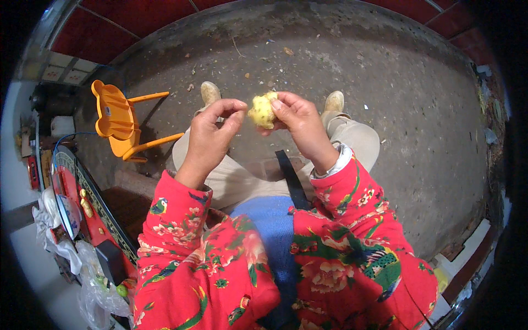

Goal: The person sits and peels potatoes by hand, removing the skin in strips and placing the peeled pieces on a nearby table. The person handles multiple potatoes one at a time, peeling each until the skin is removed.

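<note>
My right hand grips a small, lumpy yellow object between thumb and fingers. Its surface looks soft and carries dark specks; what it is made of cannot be told. My left hand is just to the left of it, thumb and index fingertips pinched together near its edge. Anything thin or tiny between those fingertips is too small to make out. Both hands are raised in front of me, above my lap and spread knees in beige trousers.
An orange plastic child's chair stands on the concrete floor to the left. Near my left arm, a red-topped table bears a patterned bowl, a black box and a clear plastic bag. A black strap crosses my lap.
</note>
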`<state>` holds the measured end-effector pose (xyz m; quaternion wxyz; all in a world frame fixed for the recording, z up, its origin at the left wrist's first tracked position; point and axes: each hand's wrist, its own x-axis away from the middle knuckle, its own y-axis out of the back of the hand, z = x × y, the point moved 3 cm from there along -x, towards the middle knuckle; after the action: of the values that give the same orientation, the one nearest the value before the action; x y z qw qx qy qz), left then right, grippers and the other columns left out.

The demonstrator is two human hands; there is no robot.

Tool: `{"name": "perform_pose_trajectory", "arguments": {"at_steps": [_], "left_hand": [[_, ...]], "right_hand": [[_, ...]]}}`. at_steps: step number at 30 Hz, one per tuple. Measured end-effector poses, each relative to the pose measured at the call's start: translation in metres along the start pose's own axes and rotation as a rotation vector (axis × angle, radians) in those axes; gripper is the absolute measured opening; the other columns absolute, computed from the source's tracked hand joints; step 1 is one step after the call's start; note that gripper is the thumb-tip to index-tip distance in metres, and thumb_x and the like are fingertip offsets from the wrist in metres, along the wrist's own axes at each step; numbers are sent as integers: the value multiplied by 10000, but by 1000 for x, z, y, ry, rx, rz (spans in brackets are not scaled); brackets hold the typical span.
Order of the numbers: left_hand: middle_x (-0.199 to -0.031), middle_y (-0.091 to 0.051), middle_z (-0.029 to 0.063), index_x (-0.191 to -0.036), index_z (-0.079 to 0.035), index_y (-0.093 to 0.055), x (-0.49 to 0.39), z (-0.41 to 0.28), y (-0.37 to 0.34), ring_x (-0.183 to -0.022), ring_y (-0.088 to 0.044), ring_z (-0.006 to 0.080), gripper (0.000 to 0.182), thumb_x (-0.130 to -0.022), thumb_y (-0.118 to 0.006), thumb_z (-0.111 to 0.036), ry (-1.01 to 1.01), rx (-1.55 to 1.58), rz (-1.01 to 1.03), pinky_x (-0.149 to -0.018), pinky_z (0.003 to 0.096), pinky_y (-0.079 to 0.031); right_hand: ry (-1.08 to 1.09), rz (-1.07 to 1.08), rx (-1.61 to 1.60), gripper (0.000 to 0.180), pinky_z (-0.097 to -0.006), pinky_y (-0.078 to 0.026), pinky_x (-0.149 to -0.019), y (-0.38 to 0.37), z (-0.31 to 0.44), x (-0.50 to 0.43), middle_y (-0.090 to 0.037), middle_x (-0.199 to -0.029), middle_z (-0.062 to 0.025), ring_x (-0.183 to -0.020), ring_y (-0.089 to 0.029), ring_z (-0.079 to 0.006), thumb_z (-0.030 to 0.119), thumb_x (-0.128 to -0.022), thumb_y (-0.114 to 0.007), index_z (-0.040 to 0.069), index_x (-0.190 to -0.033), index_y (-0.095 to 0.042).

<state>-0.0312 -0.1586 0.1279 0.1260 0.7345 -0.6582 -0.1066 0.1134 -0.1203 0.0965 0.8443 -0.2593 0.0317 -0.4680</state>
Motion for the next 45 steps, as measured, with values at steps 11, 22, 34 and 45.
{"name": "perform_pose_trajectory", "arguments": {"at_steps": [11, 22, 34, 45], "left_hand": [[-704, -546, 26, -778, 16, -544, 0, -7, -6, -622, -496, 59, 105, -722, -567, -70, -2, -154, 82, -554, 193, -414], [-700, -525, 18, -746, 13, -522, -3, -3, -4, -630, -479, 57, 89, -723, -563, -62, 18, -194, 209, -554, 184, -403], [-630, -500, 81, -702, 21, -494, -5, -5, -18, -597, -507, 131, 80, -656, -546, -17, -175, -454, 109, -536, 234, -411], [-594, -533, 127, -684, -1, -519, -6, -7, 1, -514, -535, 201, 52, -663, -522, -49, -119, -350, -59, -491, 279, -411]], "right_hand": [[103, -54, 91, 210, -214, -451, -533, -3, -6, 1, -544, -760, -66, -635, -529, -95, 119, -823, -421, -47, -941, -472], [233, -109, 364, 186, -230, -423, -513, -2, -4, 6, -560, -668, -73, -601, -521, -80, 109, -789, -459, -38, -892, -509], [308, -156, 649, 171, -272, -407, -497, -3, 1, 10, -547, -681, -134, -571, -537, -165, 106, -766, -491, -31, -868, -513], [122, -119, -42, 246, -237, -460, -571, 7, 6, 6, -566, -789, -80, -663, -557, -135, 160, -823, -428, -41, -956, -475]]}}
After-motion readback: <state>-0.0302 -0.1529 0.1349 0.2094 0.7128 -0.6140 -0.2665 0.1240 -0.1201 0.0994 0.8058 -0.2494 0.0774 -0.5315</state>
